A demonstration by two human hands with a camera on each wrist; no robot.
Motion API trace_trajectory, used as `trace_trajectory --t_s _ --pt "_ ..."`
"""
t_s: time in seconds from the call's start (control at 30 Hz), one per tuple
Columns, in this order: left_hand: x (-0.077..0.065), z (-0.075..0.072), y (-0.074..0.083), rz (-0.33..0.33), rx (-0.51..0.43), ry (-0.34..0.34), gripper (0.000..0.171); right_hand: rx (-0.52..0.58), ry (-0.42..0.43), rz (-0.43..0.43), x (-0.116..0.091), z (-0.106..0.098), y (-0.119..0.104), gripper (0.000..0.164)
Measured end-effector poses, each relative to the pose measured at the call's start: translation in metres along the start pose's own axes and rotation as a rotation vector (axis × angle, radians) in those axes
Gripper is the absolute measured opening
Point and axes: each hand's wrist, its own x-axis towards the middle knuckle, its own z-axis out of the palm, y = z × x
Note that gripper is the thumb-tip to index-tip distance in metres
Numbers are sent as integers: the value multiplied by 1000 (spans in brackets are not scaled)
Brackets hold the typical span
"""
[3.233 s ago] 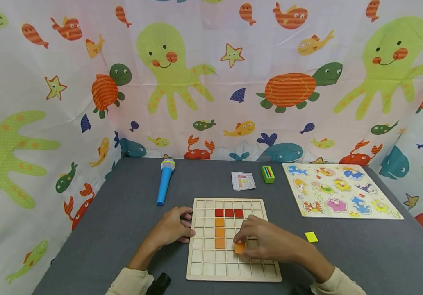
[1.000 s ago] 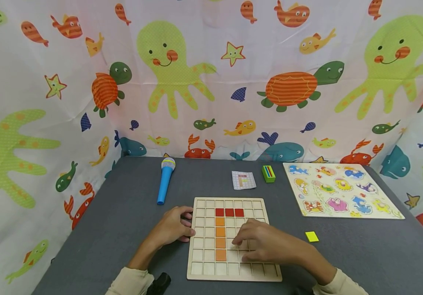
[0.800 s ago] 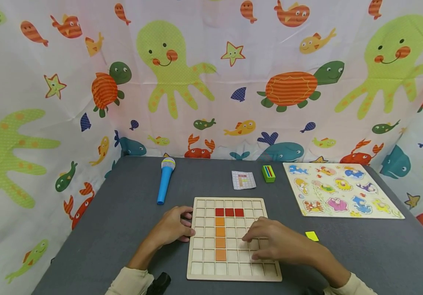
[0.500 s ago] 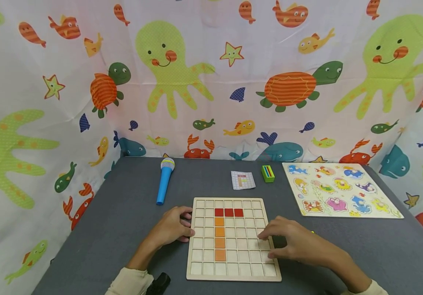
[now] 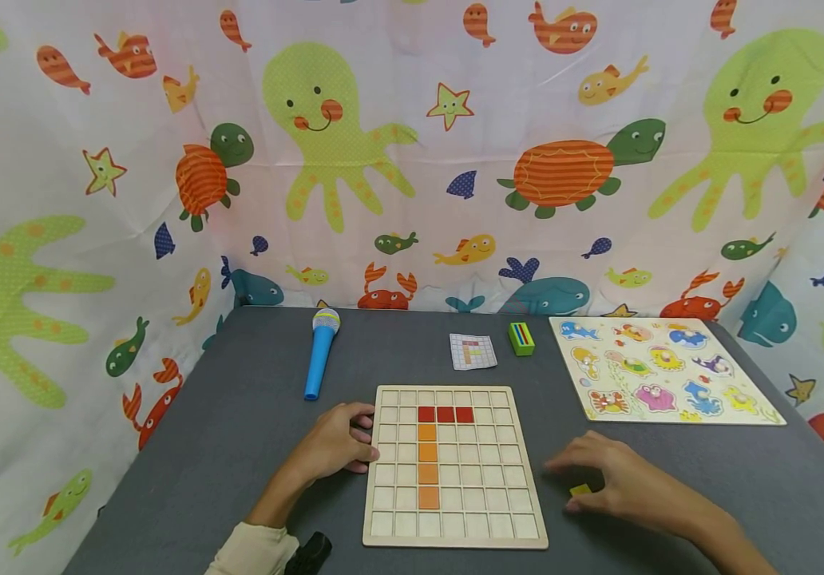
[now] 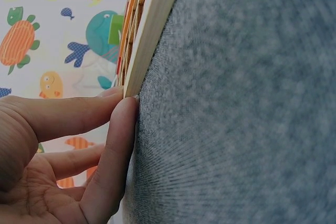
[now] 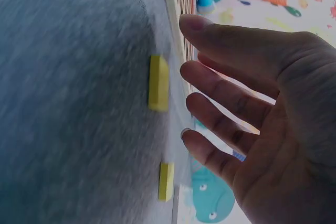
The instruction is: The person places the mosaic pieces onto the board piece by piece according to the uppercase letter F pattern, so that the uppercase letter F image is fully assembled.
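Note:
A wooden grid board (image 5: 480, 477) lies on the grey table. Three red tiles (image 5: 445, 414) form a row near its top, and a column of several orange tiles (image 5: 429, 473) runs below the leftmost red one. My left hand (image 5: 336, 439) grips the board's left edge; in the left wrist view thumb and finger meet at the wooden rim (image 6: 149, 30). To the right of the board, my right hand (image 5: 616, 479) hovers by a yellow tile (image 5: 580, 489), fingers parted and holding nothing. The right wrist view shows one yellow tile (image 7: 158, 83) nearer and a second yellow tile (image 7: 166, 181) farther off.
Behind the board lie a blue toy microphone (image 5: 320, 355), a small printed pattern card (image 5: 473, 352) and a green box (image 5: 522, 339) with coloured stripes. A sea-animal peg puzzle (image 5: 659, 371) sits at the back right. A printed cloth (image 5: 412, 160) hangs around the table.
The right hand has set an orange tile at the bottom of the orange column, let go and moved right, off the board to the yellow tiles. The left hand stays at the board's edge.

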Motion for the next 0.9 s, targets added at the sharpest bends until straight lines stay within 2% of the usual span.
trace_trajectory --t_s 0.37,0.6,0.9 --pt "0 0 -2 -5 -8 -4 69 -34 8 -10 -17 0 21 39" --pt "0 0 -2 -3 -12 -6 70 -9 -13 15 -21 1 24 35" --pt "0 0 -3 1 -13 -7 70 -40 -12 30 -24 0 25 30"
